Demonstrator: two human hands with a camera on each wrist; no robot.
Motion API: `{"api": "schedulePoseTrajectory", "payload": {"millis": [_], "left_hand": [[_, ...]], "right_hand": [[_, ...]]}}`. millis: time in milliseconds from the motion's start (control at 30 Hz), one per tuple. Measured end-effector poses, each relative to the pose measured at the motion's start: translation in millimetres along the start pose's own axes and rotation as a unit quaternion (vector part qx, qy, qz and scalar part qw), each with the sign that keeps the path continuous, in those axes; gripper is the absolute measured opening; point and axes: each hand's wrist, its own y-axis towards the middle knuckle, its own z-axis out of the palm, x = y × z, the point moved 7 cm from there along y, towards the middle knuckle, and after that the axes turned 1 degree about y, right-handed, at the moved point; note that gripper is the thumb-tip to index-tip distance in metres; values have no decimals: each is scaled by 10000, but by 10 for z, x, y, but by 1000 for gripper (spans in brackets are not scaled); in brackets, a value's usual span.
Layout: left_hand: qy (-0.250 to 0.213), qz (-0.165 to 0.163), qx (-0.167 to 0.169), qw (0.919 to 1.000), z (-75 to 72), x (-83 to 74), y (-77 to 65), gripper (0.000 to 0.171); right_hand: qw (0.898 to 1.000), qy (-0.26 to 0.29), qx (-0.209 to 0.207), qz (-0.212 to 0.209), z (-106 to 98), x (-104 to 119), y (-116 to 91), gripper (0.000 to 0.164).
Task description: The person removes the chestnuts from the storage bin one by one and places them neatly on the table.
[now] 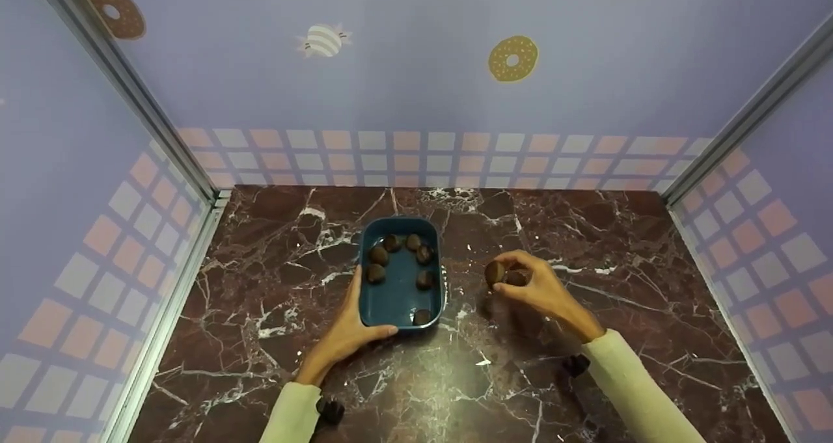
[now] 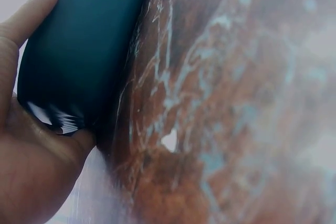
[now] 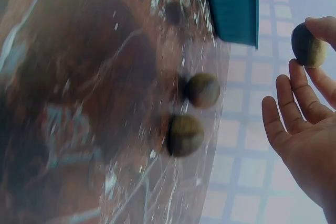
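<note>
A blue rectangular box (image 1: pixel 398 300) stands on the marbled table with several brown chestnuts (image 1: pixel 379 255) inside, mostly along its far end and sides. My left hand (image 1: pixel 351 319) holds the box's near left corner, thumb along the near edge and fingers against the left side. To the right of the box, my right hand (image 1: pixel 537 287) pinches one chestnut (image 3: pixel 308 45) between thumb and fingertips, raised above the table. Two more chestnuts lie on the table in the right wrist view, one (image 3: pixel 203 91) closer to the box and another (image 3: pixel 185 135) beside it. In the head view the right hand partly hides them.
The dark red marbled table (image 1: pixel 273 365) reaches to a purple back wall (image 1: pixel 416 92) with a checkered band. Side walls on metal rails (image 1: pixel 169 339) close off the left and right. Dark straps with small devices (image 1: pixel 330 410) sit at both wrists.
</note>
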Motion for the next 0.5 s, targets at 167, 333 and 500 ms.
{"api": "schedulePoseTrajectory", "payload": {"millis": [167,333,500], "left_hand": [[0,-29,-37,10000,1,90,23,133],[-61,-93,31,9999,4,106,22,135],[-183,-28,43,9998,2,99,29,136]], "right_hand": [[9998,-41,-189,71,-152,-58,-90,46],[9987,-251,-433,98,-289,-116,-190,45],[9968,-158,-637,461,-431,-226,-300,44]]}}
